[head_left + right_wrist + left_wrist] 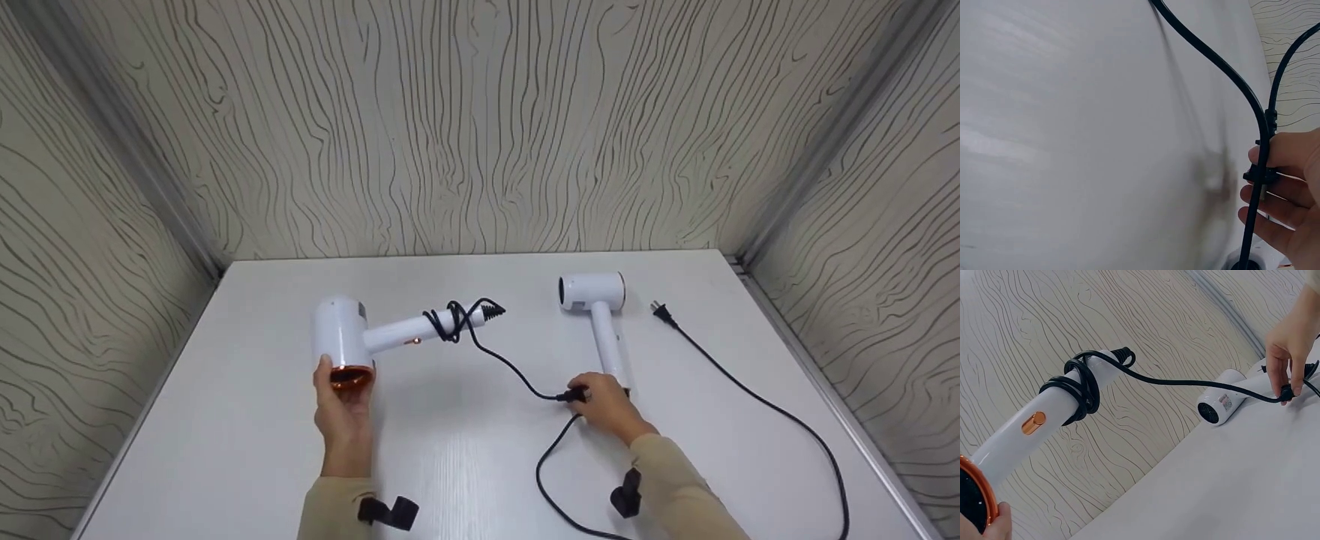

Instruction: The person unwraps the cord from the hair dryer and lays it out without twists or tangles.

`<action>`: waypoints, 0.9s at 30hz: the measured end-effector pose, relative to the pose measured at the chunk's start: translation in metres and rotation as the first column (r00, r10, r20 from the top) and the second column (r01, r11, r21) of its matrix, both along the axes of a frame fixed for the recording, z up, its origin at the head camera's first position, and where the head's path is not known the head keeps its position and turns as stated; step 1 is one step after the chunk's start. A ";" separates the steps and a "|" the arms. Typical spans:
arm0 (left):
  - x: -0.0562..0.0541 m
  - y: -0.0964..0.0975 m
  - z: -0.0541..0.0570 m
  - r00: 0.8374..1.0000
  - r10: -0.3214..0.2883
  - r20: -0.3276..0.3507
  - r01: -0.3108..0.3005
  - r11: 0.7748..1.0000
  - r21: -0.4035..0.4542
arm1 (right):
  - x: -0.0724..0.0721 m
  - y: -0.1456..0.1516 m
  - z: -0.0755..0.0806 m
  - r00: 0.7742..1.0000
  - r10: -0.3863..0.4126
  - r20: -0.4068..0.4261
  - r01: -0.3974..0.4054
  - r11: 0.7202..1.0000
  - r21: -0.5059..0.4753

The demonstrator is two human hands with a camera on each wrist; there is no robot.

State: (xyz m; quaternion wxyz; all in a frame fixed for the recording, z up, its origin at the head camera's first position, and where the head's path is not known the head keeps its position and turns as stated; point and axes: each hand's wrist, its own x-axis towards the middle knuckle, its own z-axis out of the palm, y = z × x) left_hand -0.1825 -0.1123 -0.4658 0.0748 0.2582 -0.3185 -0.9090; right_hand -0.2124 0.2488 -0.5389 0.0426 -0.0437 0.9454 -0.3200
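In the head view my left hand grips a white hair dryer by its barrel, near the copper-coloured rim. The dryer's handle points right, with a copper-coloured button on it. Black cord is wound several times around the handle's end. From there it stretches across to my right hand, whose thumb and fingers pinch the black plug. A second white hair dryer lies on the table just beyond that hand, the end of its handle partly hidden.
The second dryer's black cord loops toward the table's front and back along the right side, ending in a two-pin plug. Wood-grain panels enclose the white table at the back and both sides.
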 end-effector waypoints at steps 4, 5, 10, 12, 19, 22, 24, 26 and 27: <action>0.000 0.002 -0.001 1.000 0.006 0.002 -0.006 1.000 0.015 | 0.000 -0.002 0.001 0.999 -0.025 0.033 0.026 1.000 -0.011; -0.001 0.003 -0.001 1.000 0.006 0.004 -0.006 1.000 0.015 | 0.000 -0.003 0.002 0.999 -0.024 0.037 0.025 1.000 -0.010; -0.002 0.005 -0.001 1.000 0.009 0.005 -0.009 1.000 0.009 | 0.000 -0.005 0.006 0.999 -0.018 0.045 0.018 1.000 -0.001; -0.002 0.006 0.000 1.000 0.006 0.004 -0.006 1.000 0.007 | 0.000 -0.006 0.007 0.999 -0.025 0.047 0.024 1.000 0.006; -0.004 0.007 0.001 1.000 0.022 0.016 -0.022 1.000 0.002 | 0.000 -0.014 0.014 1.000 -0.018 0.000 0.018 1.000 0.007; -0.006 0.008 0.000 0.999 0.027 0.023 -0.027 1.000 -0.008 | 0.000 -0.021 0.019 0.999 0.017 -0.037 -0.017 1.000 -0.006; -0.006 0.008 -0.001 1.000 0.011 0.028 -0.011 1.000 -0.009 | 0.000 -0.028 0.024 0.999 0.021 -0.033 -0.021 1.000 -0.017; -0.007 0.008 -0.001 0.999 0.002 0.033 -0.002 1.000 -0.006 | 0.000 -0.034 0.028 0.999 0.024 -0.038 -0.025 1.000 -0.017; -0.007 0.008 -0.001 0.999 0.000 0.035 0.000 1.000 -0.004 | 0.001 -0.038 0.030 0.999 0.026 -0.045 -0.027 0.999 -0.021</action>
